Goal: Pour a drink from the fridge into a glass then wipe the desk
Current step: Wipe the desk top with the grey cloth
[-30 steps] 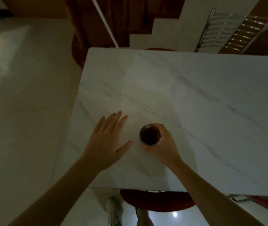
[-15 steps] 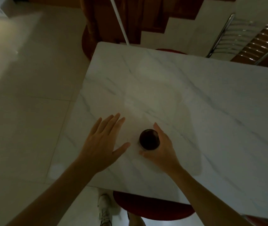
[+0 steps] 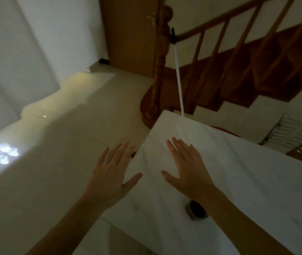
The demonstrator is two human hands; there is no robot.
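A small glass of dark drink stands on the white marble desk, partly hidden under my right forearm. My right hand is lifted above the desk beyond the glass, fingers spread, holding nothing. My left hand hovers at the desk's left edge, half over the floor, also flat and spread with nothing in it. No fridge, bottle or cloth is in view.
A pale tiled floor stretches to the left. A wooden staircase with a newel post rises behind the desk, and a white pole leans there. A metal rack sits at the right. A wooden door stands at the back.
My right hand let go of the glass and rose forward, open. My view swung up and left, so the glass now sits low under my right forearm.
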